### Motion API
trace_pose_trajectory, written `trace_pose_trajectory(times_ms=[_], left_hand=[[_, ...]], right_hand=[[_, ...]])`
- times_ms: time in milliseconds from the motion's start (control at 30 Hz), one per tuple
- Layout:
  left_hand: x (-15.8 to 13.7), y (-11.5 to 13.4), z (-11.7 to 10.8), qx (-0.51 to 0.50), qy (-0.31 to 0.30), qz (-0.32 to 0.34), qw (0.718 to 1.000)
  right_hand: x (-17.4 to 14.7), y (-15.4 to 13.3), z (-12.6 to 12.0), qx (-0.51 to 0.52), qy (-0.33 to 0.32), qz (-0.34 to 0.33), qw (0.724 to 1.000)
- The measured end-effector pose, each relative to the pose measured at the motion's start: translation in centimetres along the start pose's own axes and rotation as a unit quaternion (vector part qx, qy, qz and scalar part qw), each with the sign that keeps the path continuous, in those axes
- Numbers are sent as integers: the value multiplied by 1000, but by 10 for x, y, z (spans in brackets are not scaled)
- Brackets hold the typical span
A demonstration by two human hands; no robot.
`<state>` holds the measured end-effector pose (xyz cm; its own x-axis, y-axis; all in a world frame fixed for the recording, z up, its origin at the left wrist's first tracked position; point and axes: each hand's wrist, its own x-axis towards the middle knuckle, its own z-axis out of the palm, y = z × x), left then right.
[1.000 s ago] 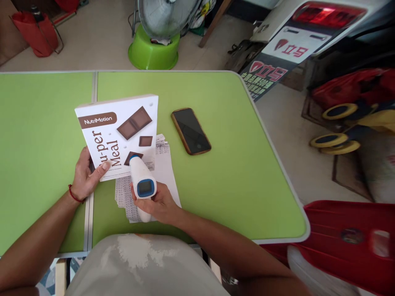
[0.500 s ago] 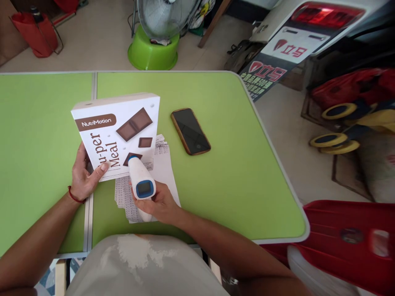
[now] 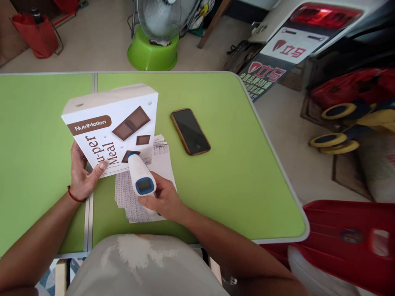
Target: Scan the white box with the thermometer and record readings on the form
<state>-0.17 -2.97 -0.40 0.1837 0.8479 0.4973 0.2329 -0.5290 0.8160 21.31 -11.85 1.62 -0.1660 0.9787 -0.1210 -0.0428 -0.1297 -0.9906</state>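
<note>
My left hand [image 3: 82, 174] grips the lower left corner of a white NutriMotion box [image 3: 125, 119], thumb on its front and fingers behind. The box is held tilted above the table, its printed chocolate pieces facing me. In my right hand [image 3: 166, 197] is a white infrared thermometer [image 3: 140, 172] with a blue-rimmed small screen, my fingers wrapped round its handle. Its blue nose points at the box's lower front; whether they touch I cannot tell. Beneath both lies a stack of printed paper sheets [image 3: 132, 205], partly covered.
A dark phone in a brown case [image 3: 191, 132] lies right of the box on the green folding table [image 3: 247, 176]. Beyond the far edge stands a fan [image 3: 159, 20] on a green basin [image 3: 152, 53]. A red plastic chair [image 3: 345, 234] is at the right.
The box has shifted slightly left and up, its top leaning toward me so more of the top side shows. My right hand has moved a little right with the thermometer, which tilts more.
</note>
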Motion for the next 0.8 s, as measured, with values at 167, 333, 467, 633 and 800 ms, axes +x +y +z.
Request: trace_pose_trajectory(times_ms=[167, 333, 467, 633, 800], left_hand=[[5, 1, 0, 13, 28, 25, 999], [6, 2, 1, 4, 38, -8, 999], [6, -1, 1, 12, 36, -20, 999], [10, -4, 0, 26, 34, 3, 999], [15, -7, -2, 7, 40, 24, 999]], right_hand=[[3, -7, -26, -167, 4, -54, 984], [6, -4, -59, -401, 44, -110, 908], [10, 5, -77, -529, 100, -83, 839], [18, 15, -81, -582, 153, -89, 794], [22, 20, -77, -582, 164, -79, 792]])
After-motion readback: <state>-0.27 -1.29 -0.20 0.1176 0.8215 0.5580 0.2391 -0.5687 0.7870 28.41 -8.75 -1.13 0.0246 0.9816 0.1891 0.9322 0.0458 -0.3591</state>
